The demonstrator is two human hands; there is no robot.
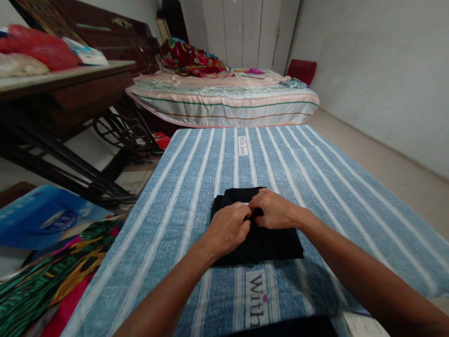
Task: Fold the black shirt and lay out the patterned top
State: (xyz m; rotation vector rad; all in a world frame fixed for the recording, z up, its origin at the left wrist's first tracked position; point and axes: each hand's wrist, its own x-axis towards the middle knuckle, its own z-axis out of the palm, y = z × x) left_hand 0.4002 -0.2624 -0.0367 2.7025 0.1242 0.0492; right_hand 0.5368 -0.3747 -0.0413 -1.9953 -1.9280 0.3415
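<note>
A black folded garment (268,245) lies on the blue-and-white striped cloth (168,215) covering the surface in front of me. Its far part is folded over into layers. My left hand (229,227) rests on the garment's left half, its fingers bent and pinching the black fabric near the middle. Close beside it, my right hand (270,208) pinches the fabric too, fingers curled and pointing left. The two hands' fingertips nearly meet. A small pale strip, perhaps a label, shows between them. The fingertips themselves are partly hidden in the dark fabric.
Beyond the striped surface stands a bed (224,110) with a red floral blanket (192,58). At left are a treadle table (105,72) with a red plastic bag (42,47), a blue box (52,217) and colourful clothes (59,271). A white wall (379,70) runs along the right.
</note>
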